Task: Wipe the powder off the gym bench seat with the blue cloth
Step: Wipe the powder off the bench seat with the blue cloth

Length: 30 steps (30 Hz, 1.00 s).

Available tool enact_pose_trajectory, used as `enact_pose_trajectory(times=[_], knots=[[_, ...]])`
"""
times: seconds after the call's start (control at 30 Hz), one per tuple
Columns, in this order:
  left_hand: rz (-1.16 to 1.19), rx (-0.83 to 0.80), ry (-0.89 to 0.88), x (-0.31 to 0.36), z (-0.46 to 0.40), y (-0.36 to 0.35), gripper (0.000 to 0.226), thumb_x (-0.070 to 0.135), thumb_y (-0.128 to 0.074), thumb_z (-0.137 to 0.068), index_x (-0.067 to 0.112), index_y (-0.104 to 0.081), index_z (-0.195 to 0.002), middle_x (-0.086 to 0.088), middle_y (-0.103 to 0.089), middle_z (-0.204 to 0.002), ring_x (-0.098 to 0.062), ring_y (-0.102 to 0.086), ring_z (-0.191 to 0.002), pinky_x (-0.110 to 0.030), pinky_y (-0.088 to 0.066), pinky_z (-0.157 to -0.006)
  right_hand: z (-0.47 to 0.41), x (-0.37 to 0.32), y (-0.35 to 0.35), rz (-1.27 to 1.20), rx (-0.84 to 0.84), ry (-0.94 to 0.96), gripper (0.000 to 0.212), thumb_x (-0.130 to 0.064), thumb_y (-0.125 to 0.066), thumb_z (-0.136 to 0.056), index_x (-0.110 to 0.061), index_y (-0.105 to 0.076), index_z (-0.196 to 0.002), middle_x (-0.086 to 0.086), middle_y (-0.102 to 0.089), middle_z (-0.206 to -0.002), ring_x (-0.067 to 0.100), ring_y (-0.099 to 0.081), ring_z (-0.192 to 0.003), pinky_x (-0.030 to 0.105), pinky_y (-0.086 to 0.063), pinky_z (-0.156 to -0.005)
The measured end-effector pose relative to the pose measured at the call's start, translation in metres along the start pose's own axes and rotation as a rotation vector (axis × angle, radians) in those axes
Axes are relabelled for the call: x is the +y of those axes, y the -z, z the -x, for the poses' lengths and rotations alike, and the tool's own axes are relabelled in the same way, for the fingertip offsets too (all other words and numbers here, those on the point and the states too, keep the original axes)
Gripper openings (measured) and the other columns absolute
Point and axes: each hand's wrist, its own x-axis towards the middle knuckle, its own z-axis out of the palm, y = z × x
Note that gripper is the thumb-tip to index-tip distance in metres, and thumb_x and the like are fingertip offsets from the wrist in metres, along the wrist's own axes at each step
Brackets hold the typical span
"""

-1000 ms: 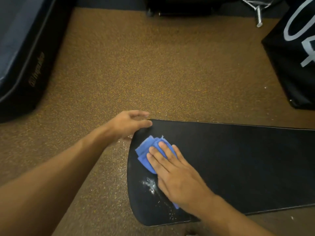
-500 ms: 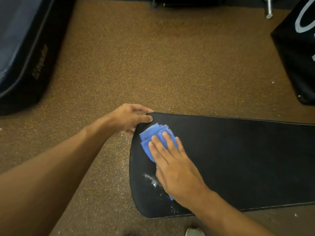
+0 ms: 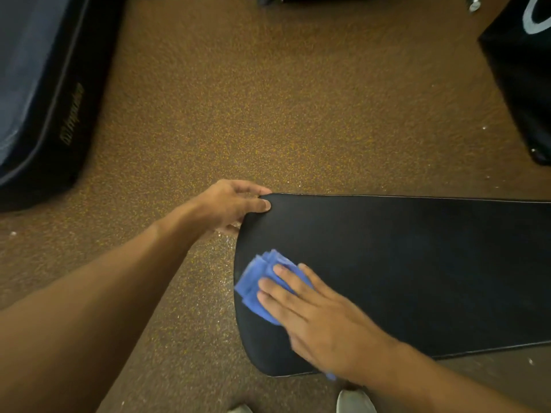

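The black padded gym bench seat (image 3: 417, 263) stretches from the middle to the right edge of the view. My left hand (image 3: 229, 205) grips its far left corner, thumb on top. My right hand (image 3: 316, 317) lies flat on the folded blue cloth (image 3: 259, 281), pressing it onto the seat near the left end. The cloth sticks out beyond my fingertips, and a small tip shows under my wrist. No white powder shows on the seat; whatever lies under hand and cloth is hidden. Fine white specks lie on the floor (image 3: 222, 248) beside the seat's left end.
Brown speckled rubber floor (image 3: 268, 114) surrounds the bench. A dark padded mat or bench (image 3: 38, 99) lies at the left edge. A black box with white lettering (image 3: 524, 70) stands at the upper right. Shoe tips (image 3: 354, 400) show at the bottom.
My right hand has slid the cloth toward me along the seat's left end, over the spot where white powder showed. The powder patch is no longer visible. My left hand keeps its hold.
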Motion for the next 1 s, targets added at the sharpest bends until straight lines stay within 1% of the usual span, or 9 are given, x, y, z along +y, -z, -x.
enact_pose_trajectory(times=[0.1,0.2,0.3,0.47,0.57,0.67,0.8,0.9,1.0], knots=[[0.024,0.005,0.005,0.001,0.001,-0.003,0.021,0.025,-0.077,-0.09,0.029,-0.074,-0.111,0.003,-0.077,-0.094,-0.009,-0.066,-0.069,-0.044,-0.056,-0.083,0.007,0.03,0.009,0.044,0.011,-0.057,0.061,-0.029,-0.042,-0.091,-0.013,-0.041,-0.15,0.004,-0.039,-0.158,0.028,-0.025,-0.151,0.052,-0.036,-0.115],[-0.001,0.04,-0.03,-0.001,0.002,-0.004,0.021,0.026,-0.076,-0.091,0.027,-0.075,-0.112,0.004,-0.074,-0.086,-0.003,-0.059,-0.056,-0.027,-0.051,-0.062,-0.041,0.02,0.016,-0.056,0.027,-0.253,0.06,-0.029,-0.036,-0.096,-0.01,-0.034,-0.153,0.007,-0.031,-0.162,0.032,-0.016,-0.153,0.056,-0.024,-0.119],[-0.035,0.064,-0.056,-0.002,0.0,-0.004,0.021,0.023,-0.077,-0.089,0.024,-0.075,-0.111,0.005,-0.07,-0.079,-0.001,-0.052,-0.046,-0.015,-0.039,-0.043,-0.058,-0.018,0.004,-0.061,-0.001,-0.108,0.062,-0.03,-0.034,-0.096,-0.012,-0.027,-0.155,0.006,-0.025,-0.164,0.031,-0.008,-0.154,0.055,-0.014,-0.123],[0.013,0.021,-0.017,0.001,0.004,-0.005,0.02,0.024,-0.075,-0.092,0.028,-0.074,-0.112,0.012,-0.074,-0.079,-0.004,-0.065,-0.063,-0.035,-0.054,-0.071,0.005,-0.001,0.005,0.016,-0.103,0.202,0.061,-0.031,-0.041,-0.094,-0.017,-0.035,-0.152,0.0,-0.032,-0.162,0.025,-0.016,-0.153,0.049,-0.026,-0.121],[0.023,0.034,-0.025,0.0,0.003,-0.007,0.021,0.024,-0.075,-0.092,0.027,-0.074,-0.113,0.013,-0.074,-0.076,-0.003,-0.065,-0.062,-0.03,-0.055,-0.063,-0.012,0.032,0.014,0.053,-0.049,0.048,0.061,-0.03,-0.04,-0.095,-0.016,-0.033,-0.154,0.002,-0.031,-0.162,0.026,-0.016,-0.153,0.051,-0.025,-0.12],[-0.006,0.048,-0.038,-0.003,0.0,-0.005,0.016,0.025,-0.076,-0.091,0.029,-0.075,-0.106,0.015,-0.073,-0.071,-0.002,-0.058,-0.054,-0.019,-0.045,-0.046,-0.049,0.004,0.012,-0.074,-0.012,-0.153,0.061,-0.029,-0.036,-0.098,-0.013,-0.025,-0.155,0.006,-0.021,-0.165,0.03,-0.005,-0.154,0.055,-0.014,-0.122],[0.01,0.025,-0.011,-0.003,-0.001,-0.003,0.023,0.027,-0.076,-0.09,0.03,-0.075,-0.113,0.013,-0.077,-0.086,-0.01,-0.064,-0.072,-0.032,-0.051,-0.072,-0.013,-0.046,-0.008,-0.016,-0.027,0.094,0.056,-0.031,-0.036,-0.096,-0.017,-0.036,-0.15,0.001,-0.035,-0.16,0.027,-0.017,-0.153,0.051,-0.024,-0.12],[0.014,0.021,-0.003,-0.003,0.0,-0.004,0.018,0.028,-0.076,-0.09,0.034,-0.075,-0.108,0.014,-0.078,-0.086,-0.003,-0.068,-0.066,-0.026,-0.054,-0.063,0.025,-0.02,-0.001,0.042,-0.102,0.215,0.053,-0.031,-0.038,-0.098,-0.021,-0.038,-0.15,-0.004,-0.037,-0.159,0.026,-0.018,-0.153,0.047,-0.029,-0.119],[0.017,0.037,-0.011,-0.005,-0.001,-0.004,0.015,0.028,-0.075,-0.091,0.034,-0.075,-0.104,0.016,-0.077,-0.083,-0.001,-0.067,-0.062,-0.023,-0.055,-0.058,0.009,0.007,0.005,0.098,-0.037,0.086,0.058,-0.033,-0.039,-0.096,-0.018,-0.035,-0.152,-0.001,-0.034,-0.161,0.025,-0.017,-0.153,0.049,-0.025,-0.121]])
